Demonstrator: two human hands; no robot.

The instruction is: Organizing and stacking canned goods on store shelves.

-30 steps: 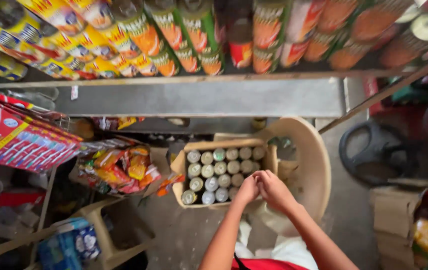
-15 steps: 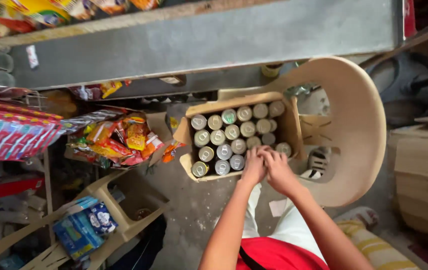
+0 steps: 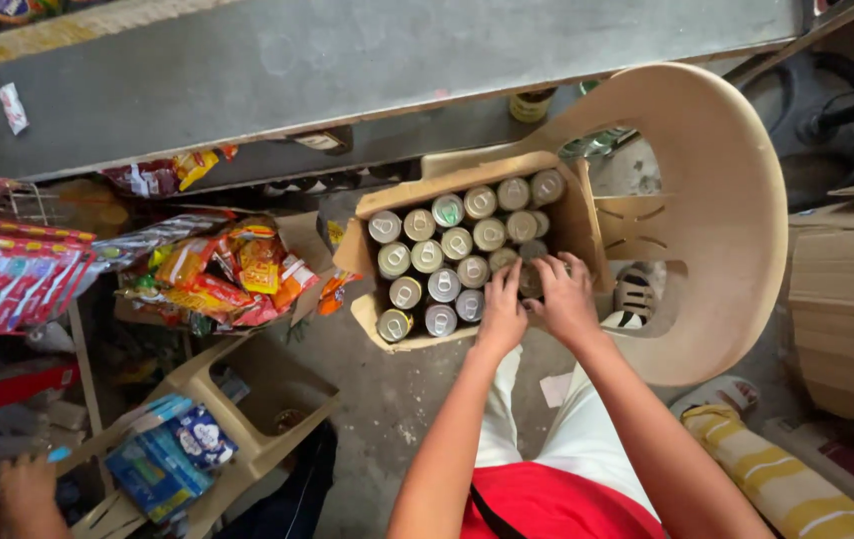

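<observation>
Both the left hand (image 3: 503, 311) and right hand (image 3: 566, 296) rest, fingers curled, on cans (image 3: 467, 250) at the near right corner of the cardboard box (image 3: 578, 215), propped on a plastic chair (image 3: 726, 220); grip uncertain

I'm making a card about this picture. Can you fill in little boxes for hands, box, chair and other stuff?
Left hand: on cans, at the box's near corner
Right hand: beside it, on the cans
Box: open cardboard, full of upright cans
Chair: beige plastic, holds the box
Snack packs: heaped left of the box
Stool: beige, tipped over, lower left
</observation>
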